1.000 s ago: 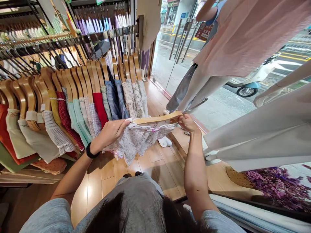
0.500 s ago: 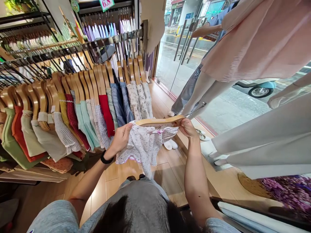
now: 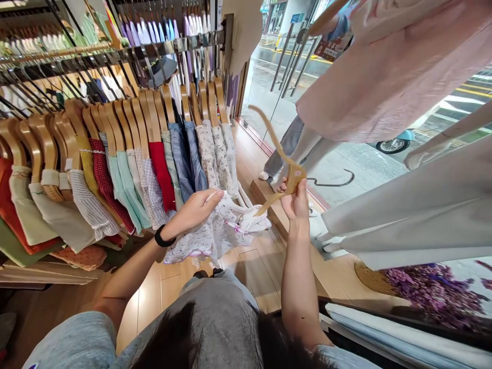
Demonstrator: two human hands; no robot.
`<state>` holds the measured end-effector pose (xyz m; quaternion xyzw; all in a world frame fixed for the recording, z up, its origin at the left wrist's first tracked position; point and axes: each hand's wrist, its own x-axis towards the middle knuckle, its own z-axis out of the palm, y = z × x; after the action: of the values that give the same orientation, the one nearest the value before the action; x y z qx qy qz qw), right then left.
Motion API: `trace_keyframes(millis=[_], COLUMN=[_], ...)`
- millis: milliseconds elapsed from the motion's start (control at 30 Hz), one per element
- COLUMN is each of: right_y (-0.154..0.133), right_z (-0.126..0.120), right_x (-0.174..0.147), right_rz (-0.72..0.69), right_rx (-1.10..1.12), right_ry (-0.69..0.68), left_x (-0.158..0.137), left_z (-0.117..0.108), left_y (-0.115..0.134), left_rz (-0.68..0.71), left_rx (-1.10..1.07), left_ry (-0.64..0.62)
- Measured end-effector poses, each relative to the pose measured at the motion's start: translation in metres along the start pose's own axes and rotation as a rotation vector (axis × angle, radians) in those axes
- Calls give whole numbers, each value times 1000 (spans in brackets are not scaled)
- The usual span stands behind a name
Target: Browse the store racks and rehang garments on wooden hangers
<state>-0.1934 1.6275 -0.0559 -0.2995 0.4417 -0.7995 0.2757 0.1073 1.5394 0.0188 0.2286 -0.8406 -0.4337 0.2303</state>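
A thin white garment (image 3: 221, 228) with small dark specks and pink trim hangs from my left hand (image 3: 196, 211), which pinches its upper edge. My right hand (image 3: 295, 197) is closed around the middle of a wooden clothes hanger (image 3: 280, 148). The hanger is tilted, one arm pointing up and away, its metal hook (image 3: 338, 179) out to the right. Its lower arm tip lies at the garment's right end; whether it is still inside the cloth I cannot tell.
To the left, a metal rail (image 3: 165, 48) carries many clothes on wooden hangers. Mannequins in a pink top (image 3: 369, 87) and a pale skirt (image 3: 415, 215) stand on a low platform at the right, by the glass door. Purple dried flowers (image 3: 430, 294) lie at the lower right.
The hanger has come out of most of the garment and turned from level to steeply tilted in my right hand. The garment now sags from my left hand. The view has shifted slightly.
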Motion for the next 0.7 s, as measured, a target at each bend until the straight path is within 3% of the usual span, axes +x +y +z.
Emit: trace_keyframes(millis=[133, 267, 400, 500, 567, 700], right_y=[-40, -72, -73, -65, -62, -66], right_z=[0, -5, -18, -29, -35, -45], right_x=[-15, -35, -50, -63, -74, -91], right_rz=[12, 108, 228, 403, 472, 442], right_rx=[24, -98, -198, -369, -483, -657], right_ry=[-20, -49, 87, 138, 86, -142], left_x=[5, 9, 11, 9, 5, -5], left_z=[-2, -5, -15, -29, -39, -54], left_y=[7, 15, 19, 16, 12, 3], left_rz=[6, 25, 49, 59, 61, 37], left_rx=[107, 157, 155, 147, 155, 139], left_ry=[-118, -198, -244, -271, -268, -218])
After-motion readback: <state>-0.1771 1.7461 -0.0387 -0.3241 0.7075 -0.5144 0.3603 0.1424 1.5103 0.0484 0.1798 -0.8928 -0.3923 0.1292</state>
